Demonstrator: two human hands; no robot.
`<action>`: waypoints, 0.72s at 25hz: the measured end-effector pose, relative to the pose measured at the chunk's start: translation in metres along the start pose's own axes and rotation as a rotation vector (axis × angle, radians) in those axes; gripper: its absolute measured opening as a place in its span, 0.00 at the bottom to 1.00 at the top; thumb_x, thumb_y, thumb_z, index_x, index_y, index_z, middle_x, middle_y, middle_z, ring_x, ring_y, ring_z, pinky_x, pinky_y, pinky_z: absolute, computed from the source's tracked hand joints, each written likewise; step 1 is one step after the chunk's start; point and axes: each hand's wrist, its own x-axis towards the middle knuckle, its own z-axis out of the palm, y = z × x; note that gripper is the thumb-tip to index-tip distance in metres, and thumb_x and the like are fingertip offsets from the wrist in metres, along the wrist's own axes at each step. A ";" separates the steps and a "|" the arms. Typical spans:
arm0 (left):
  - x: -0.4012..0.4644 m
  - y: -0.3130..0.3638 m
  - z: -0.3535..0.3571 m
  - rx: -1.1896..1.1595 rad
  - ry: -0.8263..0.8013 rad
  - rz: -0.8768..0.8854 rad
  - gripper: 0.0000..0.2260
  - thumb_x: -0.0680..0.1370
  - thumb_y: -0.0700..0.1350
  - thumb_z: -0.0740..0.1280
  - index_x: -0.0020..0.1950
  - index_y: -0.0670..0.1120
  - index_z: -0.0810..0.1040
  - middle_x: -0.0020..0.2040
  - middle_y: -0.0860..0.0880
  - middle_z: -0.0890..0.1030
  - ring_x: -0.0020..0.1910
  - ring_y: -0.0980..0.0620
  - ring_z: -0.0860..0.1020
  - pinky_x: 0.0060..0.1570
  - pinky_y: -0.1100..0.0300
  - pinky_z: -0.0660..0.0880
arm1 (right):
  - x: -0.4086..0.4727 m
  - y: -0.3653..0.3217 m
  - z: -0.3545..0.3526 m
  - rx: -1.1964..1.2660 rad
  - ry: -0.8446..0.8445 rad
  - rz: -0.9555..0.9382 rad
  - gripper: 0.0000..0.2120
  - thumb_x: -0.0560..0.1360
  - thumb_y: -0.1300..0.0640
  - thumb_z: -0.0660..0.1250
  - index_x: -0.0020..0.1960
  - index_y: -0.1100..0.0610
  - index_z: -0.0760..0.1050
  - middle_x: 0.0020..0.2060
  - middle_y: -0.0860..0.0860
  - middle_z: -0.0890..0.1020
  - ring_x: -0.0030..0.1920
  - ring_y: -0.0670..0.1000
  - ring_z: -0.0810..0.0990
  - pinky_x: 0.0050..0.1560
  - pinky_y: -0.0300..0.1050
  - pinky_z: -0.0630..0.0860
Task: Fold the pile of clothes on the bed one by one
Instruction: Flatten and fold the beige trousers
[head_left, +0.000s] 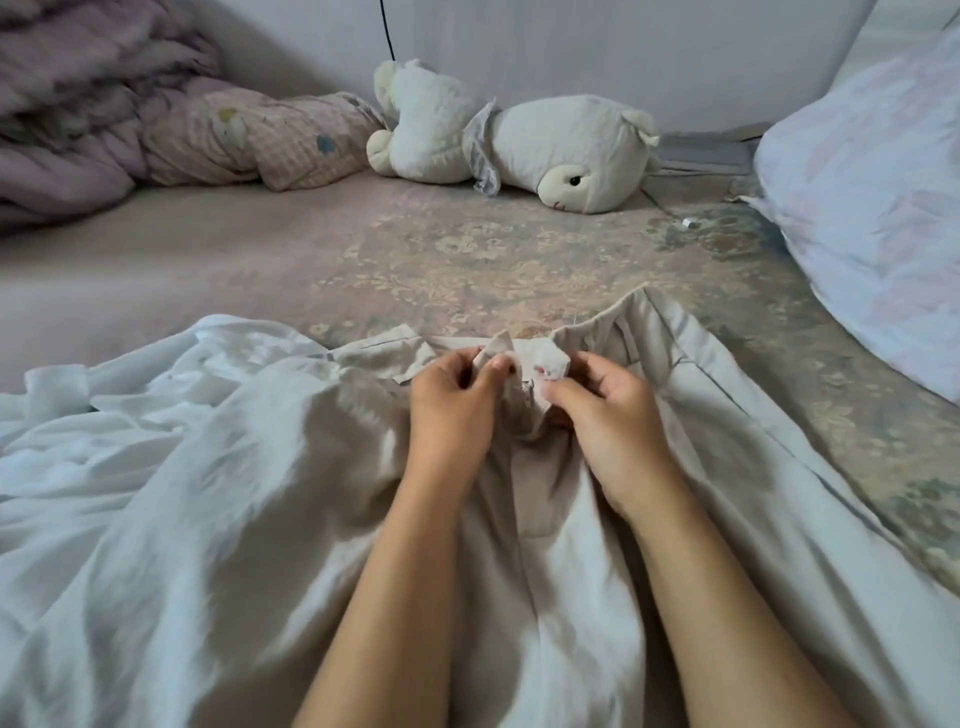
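Beige cotton trousers (597, 519), waistband away from us, legs running toward us, our left hand (452, 410) and right hand (613, 415) pinching the open fly

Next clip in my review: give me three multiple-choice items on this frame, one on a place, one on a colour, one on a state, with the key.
1. Where does the plush toy lie?
A. against the far wall
B. on the trousers
C. on the pillow

2. What colour are the trousers being handled?
A. black
B. beige
C. red

3. What are the hands doing?
A. resting flat on the bed
B. both pinching the trousers' waistband
C. holding the toy

Key:
1 A, it lies on its side at the wall.
2 B, the cloth is pale beige.
3 B, left hand and right hand have fingers curled on the fly opening.
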 end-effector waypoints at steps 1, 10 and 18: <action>0.000 0.000 0.002 -0.019 0.000 0.004 0.05 0.77 0.39 0.68 0.41 0.44 0.80 0.34 0.48 0.78 0.35 0.54 0.73 0.37 0.61 0.70 | -0.001 -0.001 -0.001 0.002 -0.006 -0.005 0.10 0.73 0.68 0.65 0.47 0.59 0.81 0.43 0.53 0.85 0.44 0.48 0.81 0.50 0.49 0.77; -0.003 0.007 0.003 -0.087 -0.105 0.034 0.03 0.74 0.35 0.70 0.43 0.42 0.81 0.34 0.53 0.82 0.34 0.61 0.78 0.37 0.70 0.74 | -0.003 -0.007 -0.005 0.092 -0.038 0.042 0.13 0.76 0.67 0.59 0.39 0.60 0.80 0.32 0.55 0.82 0.33 0.50 0.80 0.38 0.40 0.78; -0.004 0.004 0.006 -0.048 -0.075 0.087 0.12 0.75 0.34 0.69 0.43 0.48 0.69 0.38 0.45 0.80 0.34 0.55 0.76 0.35 0.63 0.73 | 0.000 -0.002 -0.007 0.063 -0.062 0.025 0.05 0.74 0.64 0.69 0.42 0.58 0.82 0.36 0.54 0.83 0.36 0.47 0.78 0.41 0.39 0.77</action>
